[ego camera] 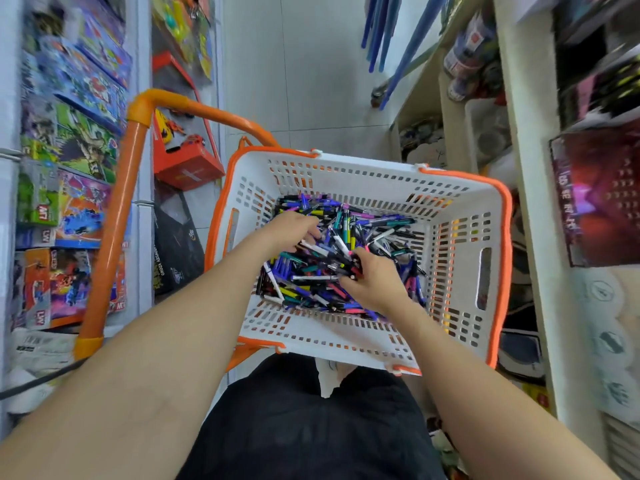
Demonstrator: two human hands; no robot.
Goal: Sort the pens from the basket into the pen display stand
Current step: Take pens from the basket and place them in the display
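Several mixed-colour plastic pens [337, 266] are pinched in right hand [375, 277] fingers | left hand [294, 228] grip cannot be told | risk: bundle dropped if snagged by pile

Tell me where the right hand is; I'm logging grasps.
In the head view, the right hand sits inside the white basket, on the pen pile, right of centre, gripping a few pens.

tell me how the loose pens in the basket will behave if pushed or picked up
The pens lie loose and crisscrossed, so a push would probably slide them apart. Their slim round barrels look stiff and light, likely to roll. The right hand grips several; a bunch may splay.
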